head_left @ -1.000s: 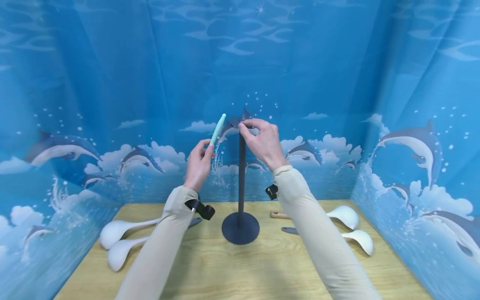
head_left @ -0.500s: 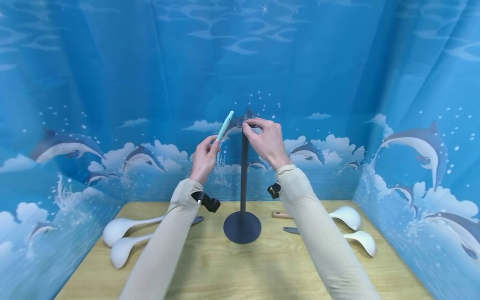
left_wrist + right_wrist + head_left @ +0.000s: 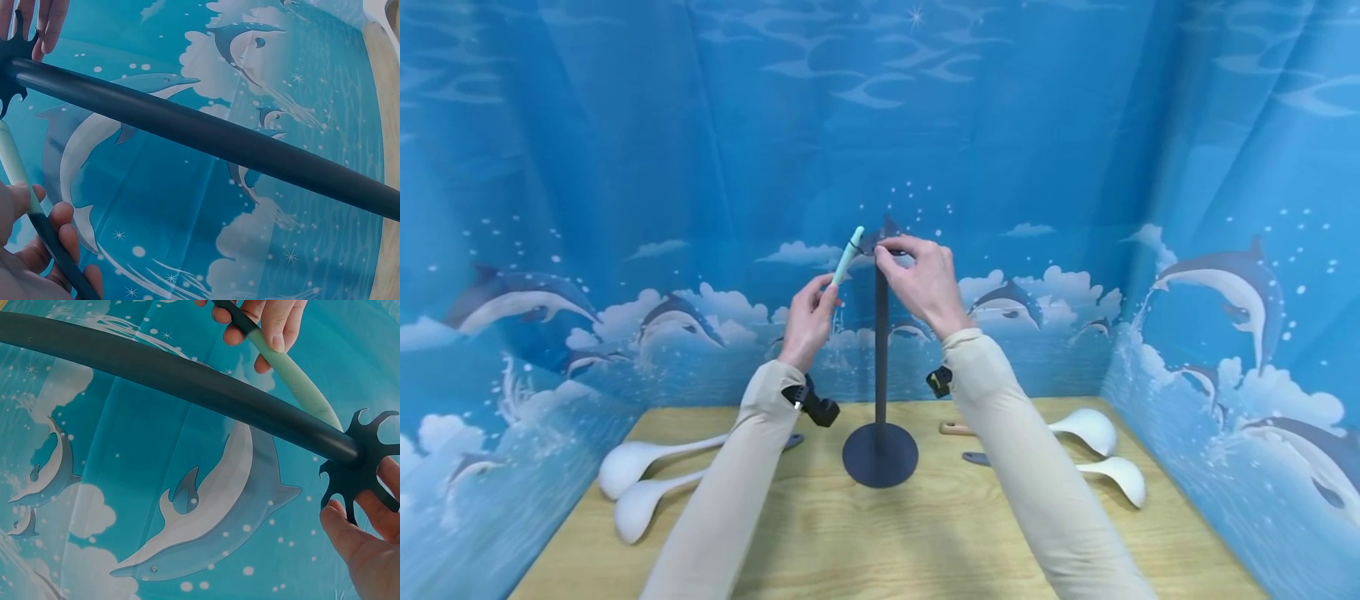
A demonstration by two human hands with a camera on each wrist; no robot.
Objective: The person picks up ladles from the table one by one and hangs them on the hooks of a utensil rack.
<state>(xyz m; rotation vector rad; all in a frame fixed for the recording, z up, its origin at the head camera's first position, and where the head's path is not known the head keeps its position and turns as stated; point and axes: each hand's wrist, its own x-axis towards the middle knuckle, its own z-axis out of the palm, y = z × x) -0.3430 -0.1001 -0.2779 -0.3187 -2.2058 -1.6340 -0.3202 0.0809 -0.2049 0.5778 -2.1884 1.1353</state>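
A black stand (image 3: 882, 358) rises from a round base, topped by a ring of curved hooks (image 3: 369, 456). My left hand (image 3: 808, 321) grips a utensil with a mint-green handle (image 3: 848, 257) and a dark shaft (image 3: 57, 250); its far end is hidden. Tilted up, the handle's tip meets one of the hooks on the left side of the stand, and a hook tip shows against it in the head view. My right hand (image 3: 921, 279) pinches the hook ring from the right, thumb and fingertips on its arms.
Two white ladles (image 3: 643, 504) lie at the table's left, partly behind the left sleeve. At the right lie two more, one with a wooden handle (image 3: 957, 428), one with a grey handle (image 3: 976, 458). A dolphin-print curtain (image 3: 820, 150) surrounds the wooden table (image 3: 865, 542).
My left hand has moved right, bringing the green handle's tip from beside the stand to the hook. My right hand keeps its pinch on the hook ring.
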